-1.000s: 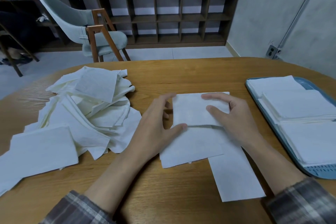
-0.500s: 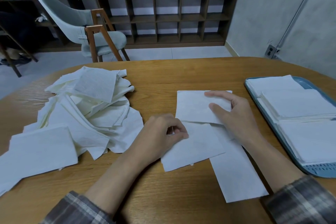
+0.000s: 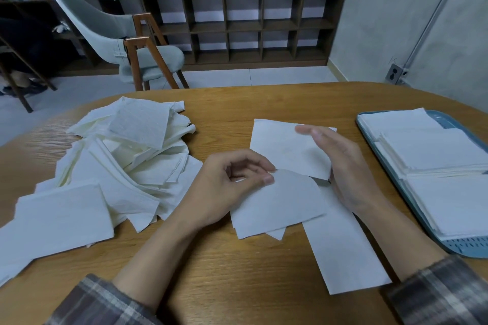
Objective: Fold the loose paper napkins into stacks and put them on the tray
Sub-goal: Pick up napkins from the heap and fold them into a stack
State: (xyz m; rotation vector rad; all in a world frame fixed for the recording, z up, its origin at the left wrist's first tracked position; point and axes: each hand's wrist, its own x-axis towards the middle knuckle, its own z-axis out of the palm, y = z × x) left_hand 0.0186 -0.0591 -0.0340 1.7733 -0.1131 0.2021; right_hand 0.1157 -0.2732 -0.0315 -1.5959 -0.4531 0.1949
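1. Nearest the table's near edge lay a long napkin strip.
2. The left hand pinched the top corner of a middle napkin between thumb and fingertips.
3. The right hand, its fingers straight, gripped nothing beside a folded napkin.
4. The loose pile sat at the left edge, and the folded stacks filled the tray at the right edge.

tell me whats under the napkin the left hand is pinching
A small white corner and a long flat napkin poke out beneath it on the table; the rest underneath is covered.
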